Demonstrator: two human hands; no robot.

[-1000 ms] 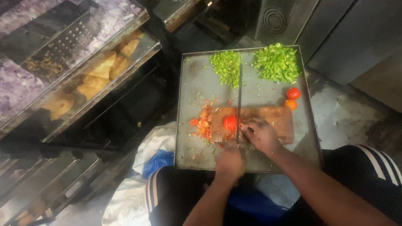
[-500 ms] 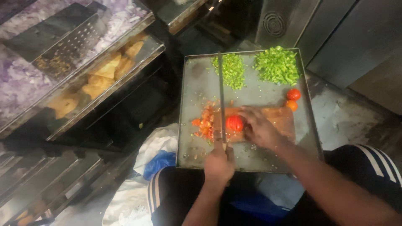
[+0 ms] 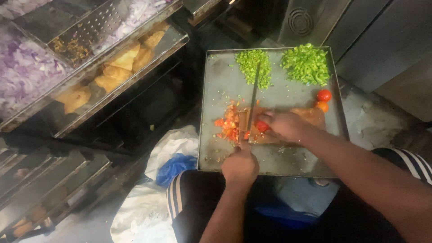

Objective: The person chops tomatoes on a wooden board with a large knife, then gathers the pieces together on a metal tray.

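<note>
**Tomato cutting about half done on the steel tray**

I see the left hand (image 3: 240,165) in the lower middle of the frame, closed around the handle of a long knife (image 3: 252,104). The blade points up the frame and its edge is down on the wooden board (image 3: 310,118), which lies on the steel tray (image 3: 216,148). The right hand (image 3: 284,125), at the centre, is curled over a partly cut tomato (image 3: 262,127) and presses it to the board just beside the blade.

To the left of the blade lies a heap of chopped tomato pieces (image 3: 228,123); I judge this part as finished. Two whole tomatoes (image 3: 323,96) wait at the right edge of the board, not yet cut. At the top of the tray, two piles of chopped green vegetable (image 3: 307,64) look complete. So, in my judgement, what is left is the held tomato and the two whole ones.
</note>
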